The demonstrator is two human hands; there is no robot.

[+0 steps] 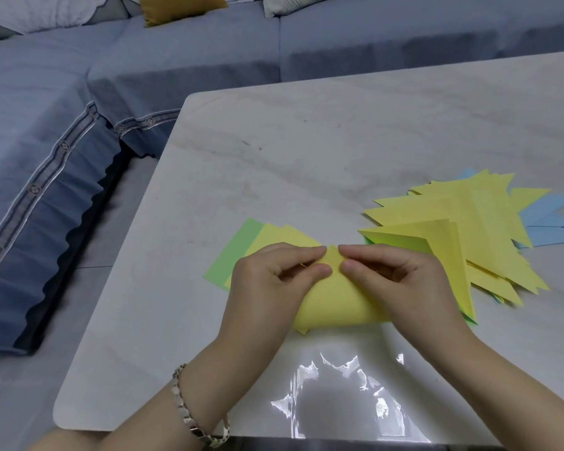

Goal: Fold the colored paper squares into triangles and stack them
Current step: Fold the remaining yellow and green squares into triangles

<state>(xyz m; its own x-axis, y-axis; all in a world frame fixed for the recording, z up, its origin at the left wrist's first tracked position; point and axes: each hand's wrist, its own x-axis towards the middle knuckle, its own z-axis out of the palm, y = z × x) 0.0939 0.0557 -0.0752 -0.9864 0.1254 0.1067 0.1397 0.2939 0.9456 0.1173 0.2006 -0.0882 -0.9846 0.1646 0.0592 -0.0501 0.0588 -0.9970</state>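
Note:
A yellow paper square [336, 299] is bent over on itself, its near side still a rounded curl, its two corners meeting at the top. My left hand [271, 281] and my right hand [401, 278] both pinch those corners together between thumb and forefinger. Under and behind it lie flat unfolded squares [238, 252], green and yellow. To the right sits a loose heap of folded triangles [476, 229], mostly yellow, with blue triangles [551, 222] poking out at the far right and green edges underneath.
All of this is on a pale marble-look table [306, 151] with a rounded corner at the left. A crumpled clear plastic wrapper [349, 402] lies near the front edge. A blue sofa [79, 109] runs along the left and back.

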